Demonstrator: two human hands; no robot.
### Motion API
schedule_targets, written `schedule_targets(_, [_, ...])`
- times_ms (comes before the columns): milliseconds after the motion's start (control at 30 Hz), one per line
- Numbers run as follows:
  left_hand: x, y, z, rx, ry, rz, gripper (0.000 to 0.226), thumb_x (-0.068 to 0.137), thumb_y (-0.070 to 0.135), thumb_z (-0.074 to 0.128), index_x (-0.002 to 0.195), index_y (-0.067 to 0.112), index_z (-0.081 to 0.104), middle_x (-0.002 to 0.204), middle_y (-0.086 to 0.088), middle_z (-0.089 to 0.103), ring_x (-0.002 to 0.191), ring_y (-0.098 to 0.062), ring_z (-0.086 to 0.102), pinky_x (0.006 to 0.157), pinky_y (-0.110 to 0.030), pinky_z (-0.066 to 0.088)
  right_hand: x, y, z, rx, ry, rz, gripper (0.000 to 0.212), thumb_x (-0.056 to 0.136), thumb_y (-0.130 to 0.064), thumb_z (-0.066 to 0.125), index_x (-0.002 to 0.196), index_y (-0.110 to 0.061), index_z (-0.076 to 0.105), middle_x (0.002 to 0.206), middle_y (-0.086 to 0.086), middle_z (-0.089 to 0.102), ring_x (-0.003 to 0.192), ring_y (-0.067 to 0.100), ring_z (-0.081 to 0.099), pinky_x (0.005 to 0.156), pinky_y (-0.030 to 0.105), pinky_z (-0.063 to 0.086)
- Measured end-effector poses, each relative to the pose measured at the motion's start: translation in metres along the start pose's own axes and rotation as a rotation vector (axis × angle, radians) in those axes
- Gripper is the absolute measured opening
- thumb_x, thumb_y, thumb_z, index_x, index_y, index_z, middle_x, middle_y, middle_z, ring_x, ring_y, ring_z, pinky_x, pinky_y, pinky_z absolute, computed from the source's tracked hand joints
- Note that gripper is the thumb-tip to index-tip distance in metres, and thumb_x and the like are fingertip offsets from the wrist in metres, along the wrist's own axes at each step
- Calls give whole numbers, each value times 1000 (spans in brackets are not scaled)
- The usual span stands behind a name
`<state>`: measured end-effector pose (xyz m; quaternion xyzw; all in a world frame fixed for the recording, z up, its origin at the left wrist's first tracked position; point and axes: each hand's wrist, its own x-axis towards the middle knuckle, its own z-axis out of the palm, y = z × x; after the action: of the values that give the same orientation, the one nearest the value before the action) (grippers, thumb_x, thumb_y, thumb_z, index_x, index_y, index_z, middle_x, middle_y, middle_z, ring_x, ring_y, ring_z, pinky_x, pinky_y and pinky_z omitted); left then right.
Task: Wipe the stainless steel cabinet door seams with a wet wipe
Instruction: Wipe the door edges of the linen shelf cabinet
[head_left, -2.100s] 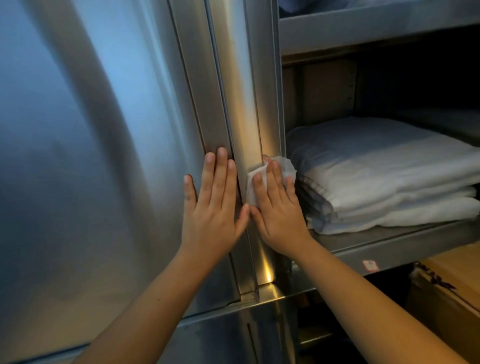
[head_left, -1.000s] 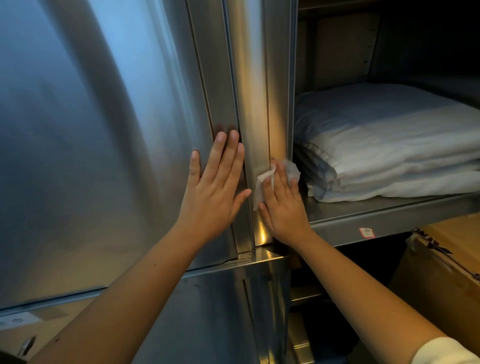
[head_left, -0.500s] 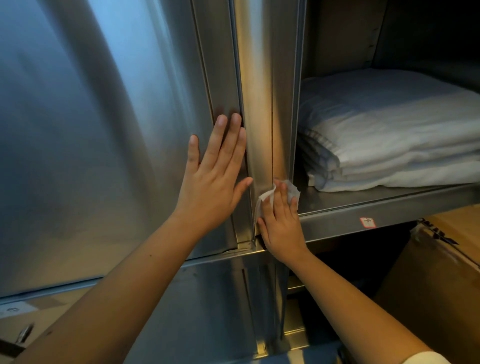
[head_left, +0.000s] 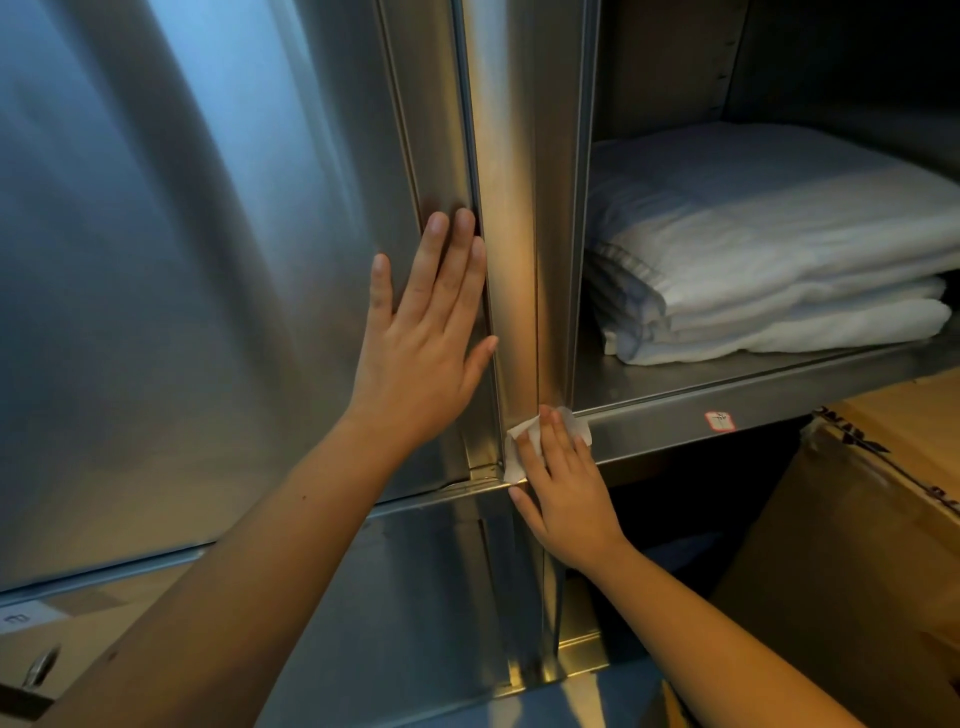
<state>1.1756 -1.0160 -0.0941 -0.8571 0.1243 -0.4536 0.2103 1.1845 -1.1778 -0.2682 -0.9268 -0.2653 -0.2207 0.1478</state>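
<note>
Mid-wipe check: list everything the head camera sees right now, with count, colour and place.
cabinet door: one, brushed steel, closed, filling the left side
vertical post: one, steel, between the door and the open shelf bay
wet wipe: one, white, pressed on the foot of the post
shelf: one, steel, right of the post
folded linens: one stack, white, on the shelf
label: one, white with red border, on the shelf's front edge
cardboard box: one, brown, under the shelf at the right
left hand: flat on the door's right edge
right hand: fingers pressing the wipe against the post
</note>
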Motion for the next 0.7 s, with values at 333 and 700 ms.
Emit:
schedule_targets(333, [-14, -3, 6, -51, -25, 63, 66, 96, 42, 22, 145, 8, -5, 151, -8, -7, 141, -20, -17, 110, -49, -9, -17, -2, -7, -10, -90, 17, 66, 85, -32, 61, 139, -2, 38, 144, 20, 38, 136, 32, 32, 111, 46, 24])
schedule_targets(700, [-17, -24, -3, -103, 35, 59, 60, 97, 35, 27, 147, 8, 9, 153, -8, 4, 142, -19, -4, 111, -48, -1, 0, -18, -26, 152, 14, 26, 81, 87, -25, 57, 143, -3, 4, 153, 14, 2, 142, 32, 6, 111, 49, 7])
